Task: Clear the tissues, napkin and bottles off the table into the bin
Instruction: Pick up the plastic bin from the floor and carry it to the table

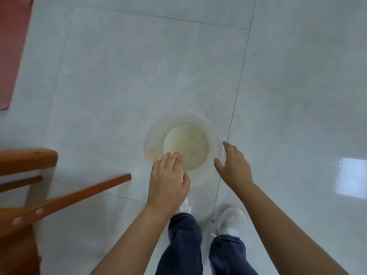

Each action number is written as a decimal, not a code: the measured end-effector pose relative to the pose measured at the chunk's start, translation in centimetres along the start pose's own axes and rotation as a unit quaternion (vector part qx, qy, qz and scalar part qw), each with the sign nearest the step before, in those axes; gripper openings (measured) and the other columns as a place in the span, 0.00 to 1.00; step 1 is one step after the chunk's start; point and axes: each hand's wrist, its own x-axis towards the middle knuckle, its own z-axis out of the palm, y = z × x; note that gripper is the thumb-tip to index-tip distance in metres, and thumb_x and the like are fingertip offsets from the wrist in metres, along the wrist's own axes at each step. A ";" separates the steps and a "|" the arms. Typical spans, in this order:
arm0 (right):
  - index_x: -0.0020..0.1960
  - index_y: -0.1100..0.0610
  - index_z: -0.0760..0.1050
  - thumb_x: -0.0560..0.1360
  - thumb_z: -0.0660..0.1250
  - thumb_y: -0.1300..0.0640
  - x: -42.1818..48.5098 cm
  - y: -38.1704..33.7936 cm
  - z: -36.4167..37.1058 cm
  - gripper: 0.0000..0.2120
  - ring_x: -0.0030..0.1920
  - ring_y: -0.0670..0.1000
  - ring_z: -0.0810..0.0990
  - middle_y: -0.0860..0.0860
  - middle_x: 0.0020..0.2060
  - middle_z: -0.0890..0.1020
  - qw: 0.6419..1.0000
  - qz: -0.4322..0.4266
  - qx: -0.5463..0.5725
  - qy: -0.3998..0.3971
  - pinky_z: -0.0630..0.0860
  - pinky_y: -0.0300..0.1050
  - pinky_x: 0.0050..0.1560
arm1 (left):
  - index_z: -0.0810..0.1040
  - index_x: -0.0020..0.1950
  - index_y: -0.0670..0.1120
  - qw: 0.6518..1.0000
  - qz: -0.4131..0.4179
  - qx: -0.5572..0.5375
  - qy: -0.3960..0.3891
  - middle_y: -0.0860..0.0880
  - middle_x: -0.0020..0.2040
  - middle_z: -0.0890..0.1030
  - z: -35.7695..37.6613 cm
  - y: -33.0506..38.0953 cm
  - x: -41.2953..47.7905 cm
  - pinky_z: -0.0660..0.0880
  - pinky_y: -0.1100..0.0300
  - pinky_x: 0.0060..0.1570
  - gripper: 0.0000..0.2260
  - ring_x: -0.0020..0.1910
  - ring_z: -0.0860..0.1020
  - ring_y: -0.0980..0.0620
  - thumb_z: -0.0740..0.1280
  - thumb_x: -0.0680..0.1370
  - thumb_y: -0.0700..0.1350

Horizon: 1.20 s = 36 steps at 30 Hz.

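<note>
A round, translucent white bin stands on the tiled floor just ahead of my feet. Its stained yellowish bottom is visible and nothing lies inside. My left hand hovers over the bin's near left rim, fingers apart and holding nothing. My right hand is at the bin's right side, palm turned inward, fingers spread, also holding nothing. No tissues, napkin, bottles or table top are in view.
A wooden chair with a slanted rail stands at the left. A red mat lies in the far left corner. My white shoes and dark jeans are below the bin. Pale floor tiles spread all around.
</note>
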 end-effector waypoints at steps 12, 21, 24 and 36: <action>0.66 0.53 0.65 0.73 0.61 0.61 1.6 -1.4 1.0 0.21 0.45 0.55 0.78 0.54 0.47 0.78 0.962 0.133 0.239 -0.011 0.78 0.53 0.48 | 0.74 0.63 0.38 0.996 -0.065 -0.056 0.000 0.39 0.63 0.76 0.1 -0.2 1.2 0.65 0.44 0.63 0.18 0.64 0.72 0.40 0.66 0.74 0.39; 0.64 0.51 0.67 0.72 0.63 0.60 -1.8 -5.0 -7.8 0.21 0.41 0.54 0.79 0.54 0.46 0.80 0.969 0.100 0.227 0.012 0.75 0.46 0.41 | 0.71 0.66 0.40 0.992 -0.090 -0.086 0.033 0.42 0.67 0.73 -7.6 2.5 -0.2 0.61 0.50 0.66 0.19 0.68 0.68 0.43 0.64 0.76 0.42; 0.63 0.51 0.68 0.72 0.64 0.59 -3.7 -7.1 -12.0 0.20 0.40 0.53 0.79 0.52 0.44 0.79 0.969 0.071 0.236 0.032 0.73 0.42 0.38 | 0.73 0.64 0.39 0.989 -0.091 -0.099 0.056 0.41 0.64 0.76 -11.3 3.7 -1.1 0.66 0.47 0.63 0.19 0.64 0.71 0.41 0.67 0.74 0.39; 0.62 0.52 0.71 0.70 0.65 0.60 -14.4 -16.1 -28.1 0.20 0.38 0.52 0.80 0.52 0.38 0.81 0.963 -0.003 0.251 0.095 0.76 0.47 0.44 | 0.73 0.64 0.39 0.969 -0.104 -0.129 0.183 0.40 0.64 0.75 -29.2 8.3 -6.9 0.66 0.45 0.62 0.18 0.64 0.71 0.40 0.67 0.73 0.37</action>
